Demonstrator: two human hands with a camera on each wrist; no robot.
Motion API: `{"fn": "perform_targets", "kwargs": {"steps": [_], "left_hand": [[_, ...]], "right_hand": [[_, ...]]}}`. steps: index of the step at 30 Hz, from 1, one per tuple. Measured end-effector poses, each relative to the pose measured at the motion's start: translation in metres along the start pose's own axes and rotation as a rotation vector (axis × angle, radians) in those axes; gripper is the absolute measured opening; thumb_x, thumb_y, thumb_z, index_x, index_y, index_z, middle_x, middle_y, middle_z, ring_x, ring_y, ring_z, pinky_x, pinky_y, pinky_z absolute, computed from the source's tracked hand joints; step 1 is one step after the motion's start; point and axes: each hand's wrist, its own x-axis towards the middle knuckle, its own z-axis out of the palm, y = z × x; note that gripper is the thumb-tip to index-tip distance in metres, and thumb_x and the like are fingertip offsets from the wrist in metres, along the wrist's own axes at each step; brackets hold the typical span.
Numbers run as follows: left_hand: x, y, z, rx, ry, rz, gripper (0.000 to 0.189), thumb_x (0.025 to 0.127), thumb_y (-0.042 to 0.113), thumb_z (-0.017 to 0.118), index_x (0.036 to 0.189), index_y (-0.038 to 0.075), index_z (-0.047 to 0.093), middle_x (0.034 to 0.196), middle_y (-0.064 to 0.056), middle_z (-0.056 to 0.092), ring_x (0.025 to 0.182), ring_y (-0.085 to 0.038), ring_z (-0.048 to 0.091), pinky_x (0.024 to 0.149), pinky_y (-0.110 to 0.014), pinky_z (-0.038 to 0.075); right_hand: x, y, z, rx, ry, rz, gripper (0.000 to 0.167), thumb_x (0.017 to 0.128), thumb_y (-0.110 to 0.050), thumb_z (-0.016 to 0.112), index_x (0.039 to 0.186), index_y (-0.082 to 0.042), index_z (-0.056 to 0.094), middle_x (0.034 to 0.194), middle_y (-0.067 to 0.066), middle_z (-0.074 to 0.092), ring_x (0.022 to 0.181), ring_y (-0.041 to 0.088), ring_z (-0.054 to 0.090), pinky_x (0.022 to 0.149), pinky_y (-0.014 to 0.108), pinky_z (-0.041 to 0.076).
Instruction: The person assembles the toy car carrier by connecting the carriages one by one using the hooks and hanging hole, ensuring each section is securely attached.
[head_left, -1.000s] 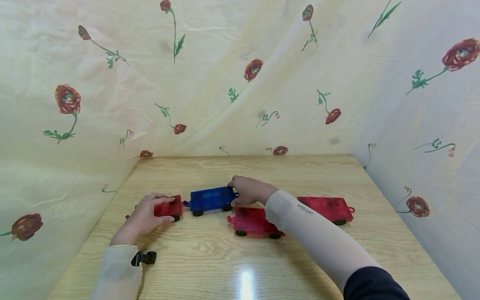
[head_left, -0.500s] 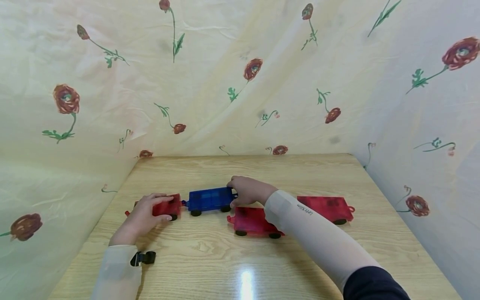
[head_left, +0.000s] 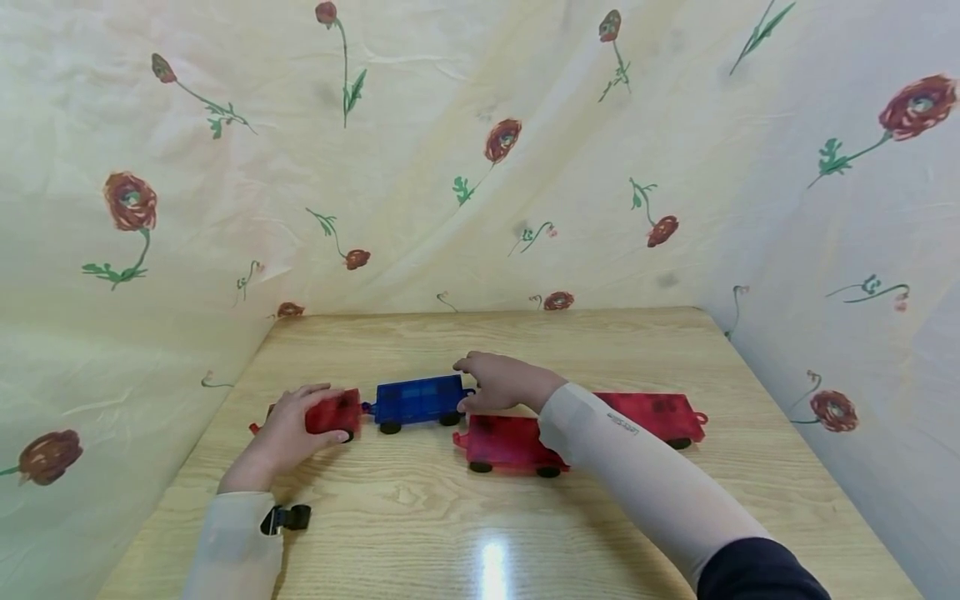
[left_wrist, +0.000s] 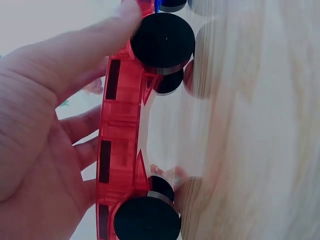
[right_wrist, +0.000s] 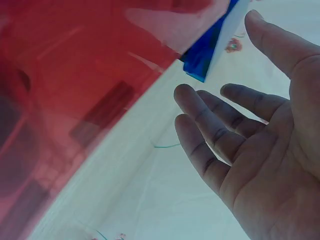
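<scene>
Left hand point(head_left: 282, 433) pinches red boxy plastic wagon point(head_left: 335, 413) near wooden table point(head_left: 390, 533)'s left edge, apparently steadying it; right hand point(head_left: 507, 382), fingers parted and empty, beside blue boxy plastic wagon point(head_left: 418, 401).

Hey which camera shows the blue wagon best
The head view: the blue wagon shows almost whole there, with two wheels. The left wrist view catches little more than a blue sliver at its top edge; the right wrist view, just a blue part near the right hand.
</scene>
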Motion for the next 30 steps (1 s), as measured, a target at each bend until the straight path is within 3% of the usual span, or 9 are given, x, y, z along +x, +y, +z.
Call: {"fn": "perform_targets", "kwargs": {"steps": [4,9,14,23,30], "left_hand": [[0.001,0.004,0.001,-0.029,0.026,0.018,0.072,0.091,0.042,0.084,0.151,0.015,0.057,0.157,-0.018,0.046,0.139,-0.05,0.041,0.097,-0.066,0.051],[0.007,0.01,0.007,-0.029,0.085,0.035,0.066,0.094,0.043,0.08,0.15,0.014,0.058,0.154,-0.018,0.049,0.142,-0.047,0.041,0.108,-0.07,0.04],[0.015,0.019,0.014,-0.018,0.129,0.049,0.066,0.094,0.045,0.079,0.15,0.015,0.058,0.154,-0.015,0.049,0.143,-0.045,0.041,0.111,-0.07,0.036],[0.027,0.041,0.025,-0.029,0.065,0.092,0.074,0.094,0.051,0.077,0.156,0.02,0.051,0.16,-0.013,0.042,0.147,-0.042,0.036,0.112,-0.07,0.036],[0.039,0.059,0.037,-0.018,-0.002,0.102,0.076,0.094,0.052,0.077,0.158,0.026,0.047,0.163,-0.011,0.038,0.148,-0.041,0.035,0.11,-0.067,0.041]], "right_hand": [[-0.013,0.003,-0.002,0.008,0.029,-0.034,0.073,0.1,-0.041,0.072,0.158,-0.007,0.044,0.15,0.014,0.051,0.124,0.027,0.063,0.105,0.044,0.052],[-0.031,0.011,0.002,0.021,0.097,-0.038,0.066,0.1,-0.039,0.073,0.154,-0.008,0.051,0.148,0.014,0.054,0.126,0.031,0.062,0.105,0.046,0.052],[-0.048,0.02,0.007,0.022,0.149,-0.022,0.063,0.1,-0.038,0.073,0.152,-0.01,0.053,0.15,0.011,0.053,0.129,0.031,0.059,0.107,0.046,0.05],[-0.078,0.026,0.015,0.027,0.207,0.036,0.064,0.097,-0.043,0.076,0.151,-0.015,0.055,0.151,0.005,0.052,0.132,0.028,0.057,0.108,0.046,0.049],[-0.098,0.026,0.029,0.01,0.206,-0.011,0.071,0.094,-0.044,0.079,0.153,-0.013,0.053,0.154,0.007,0.049,0.136,0.029,0.053,0.109,0.048,0.048]]}}
